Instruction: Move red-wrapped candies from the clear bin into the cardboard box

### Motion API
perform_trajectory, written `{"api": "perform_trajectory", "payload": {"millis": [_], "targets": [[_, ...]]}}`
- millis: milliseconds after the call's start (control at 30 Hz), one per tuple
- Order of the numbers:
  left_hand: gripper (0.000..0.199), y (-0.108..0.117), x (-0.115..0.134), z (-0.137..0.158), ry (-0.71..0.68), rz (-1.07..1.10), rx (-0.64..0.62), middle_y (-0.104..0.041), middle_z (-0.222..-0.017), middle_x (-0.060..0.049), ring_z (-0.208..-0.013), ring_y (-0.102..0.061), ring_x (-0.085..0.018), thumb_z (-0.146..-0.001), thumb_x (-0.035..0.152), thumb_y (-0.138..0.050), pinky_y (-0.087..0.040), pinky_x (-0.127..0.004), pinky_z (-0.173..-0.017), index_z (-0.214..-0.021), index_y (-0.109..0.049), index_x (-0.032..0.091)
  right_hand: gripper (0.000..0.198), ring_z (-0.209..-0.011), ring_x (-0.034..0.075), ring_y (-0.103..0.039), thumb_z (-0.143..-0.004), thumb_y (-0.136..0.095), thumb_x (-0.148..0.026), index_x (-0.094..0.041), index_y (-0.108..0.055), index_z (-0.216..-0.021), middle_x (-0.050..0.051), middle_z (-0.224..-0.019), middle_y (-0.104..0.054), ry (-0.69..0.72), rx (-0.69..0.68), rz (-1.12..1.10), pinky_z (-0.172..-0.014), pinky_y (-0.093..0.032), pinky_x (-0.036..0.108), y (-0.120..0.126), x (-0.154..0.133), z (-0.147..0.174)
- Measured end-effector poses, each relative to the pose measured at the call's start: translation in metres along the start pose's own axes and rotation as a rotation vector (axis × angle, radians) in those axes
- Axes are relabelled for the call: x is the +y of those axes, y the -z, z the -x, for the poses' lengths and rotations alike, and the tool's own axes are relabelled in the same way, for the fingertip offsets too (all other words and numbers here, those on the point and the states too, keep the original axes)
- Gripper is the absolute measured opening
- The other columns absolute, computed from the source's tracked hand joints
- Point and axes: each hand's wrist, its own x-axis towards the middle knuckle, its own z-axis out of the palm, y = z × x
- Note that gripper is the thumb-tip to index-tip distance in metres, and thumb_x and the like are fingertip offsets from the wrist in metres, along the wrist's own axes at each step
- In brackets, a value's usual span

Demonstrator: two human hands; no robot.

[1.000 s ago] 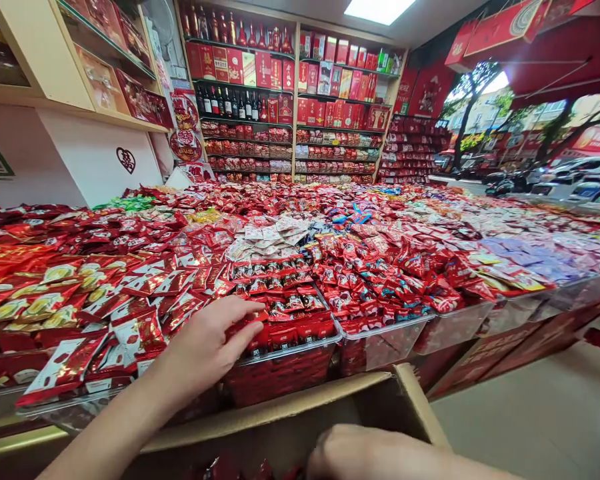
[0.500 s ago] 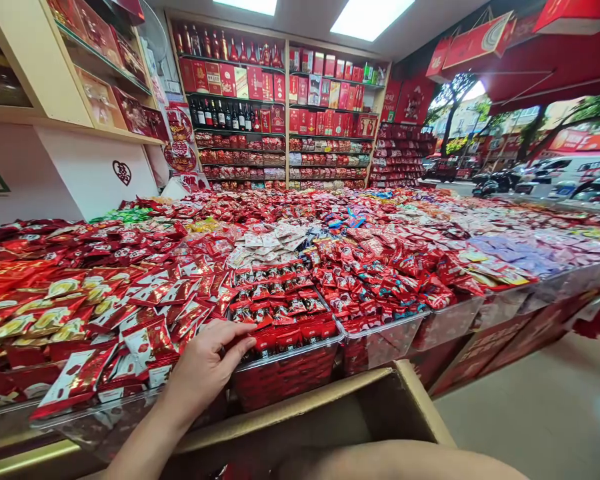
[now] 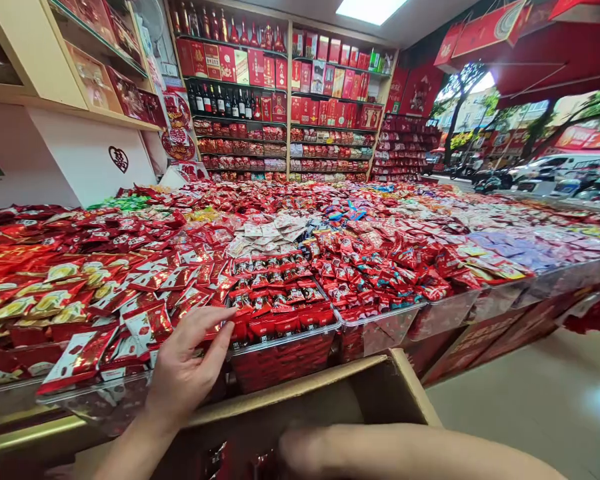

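My left hand (image 3: 185,370) rests with spread fingers on the red wrapped candies (image 3: 275,310) at the left front corner of a clear plastic bin (image 3: 285,363). It holds nothing that I can see. My right hand (image 3: 300,448) is blurred at the bottom edge, reaching down into an open cardboard box (image 3: 330,400) that stands against the display; its fingers are hidden inside the box. Red packets show dimly in the box.
A wide display counter holds several clear bins heaped with red, white and purple sweets (image 3: 380,267). Shelves of red gift boxes and bottles (image 3: 280,73) line the back wall. A white counter (image 3: 80,153) stands left. Pale floor (image 3: 530,400) lies right, with a street beyond.
My left hand slid left from the middle bin's front toward its corner and spread its fingers. My right forearm shifted at the bottom edge, the hand now blurred over the box.
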Motion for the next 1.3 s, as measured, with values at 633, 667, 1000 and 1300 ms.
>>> {"api": "perform_trajectory", "payload": {"millis": [633,667,1000,1300], "targets": [[0.035,-0.033,0.060,0.027,0.762,0.665,-0.375,-0.066,-0.057,0.003,-0.046,-0.056,-0.009,-0.076,0.052,-0.055,-0.040,-0.016,-0.040,-0.086,-0.071,0.022,0.023,-0.058,0.011,-0.054,-0.076,-0.059,-0.035,-0.015,-0.057,-0.064,0.001,-0.061,-0.062,0.193,0.564,-0.864,-0.059,-0.044,0.025,0.088,-0.037,0.078],[0.036,-0.035,0.061,0.027,0.764,0.681,-0.358,-0.067,-0.057,0.003,-0.047,-0.057,-0.009,-0.076,0.052,-0.055,-0.040,-0.016,-0.040,-0.086,-0.070,0.021,0.022,-0.057,0.011,-0.054,-0.077,-0.059,-0.034,-0.015,-0.057,-0.066,0.001,-0.061,-0.062,0.198,0.597,-0.838,-0.057,-0.045,0.025,0.088,-0.037,0.079],[0.031,-0.041,0.071,0.028,0.713,0.741,-0.208,-0.066,-0.113,0.003,-0.110,-0.057,-0.019,-0.072,0.036,-0.066,-0.048,-0.025,-0.091,-0.103,-0.061,0.032,0.038,-0.106,0.022,-0.052,-0.073,-0.063,-0.016,-0.027,-0.055,-0.108,0.010,-0.121,-0.050,0.501,0.913,-0.370,-0.084,-0.049,0.033,0.086,-0.028,0.091],[0.037,-0.059,0.073,0.031,0.666,0.798,-0.195,-0.062,-0.120,0.006,-0.115,-0.052,-0.014,-0.076,0.025,-0.064,-0.047,-0.017,-0.091,-0.110,-0.053,0.036,0.022,-0.053,0.005,-0.053,-0.066,-0.072,-0.028,-0.014,-0.057,-0.073,-0.002,-0.061,-0.060,0.144,0.642,-1.343,-0.052,-0.046,0.016,0.095,-0.028,0.082]]}}
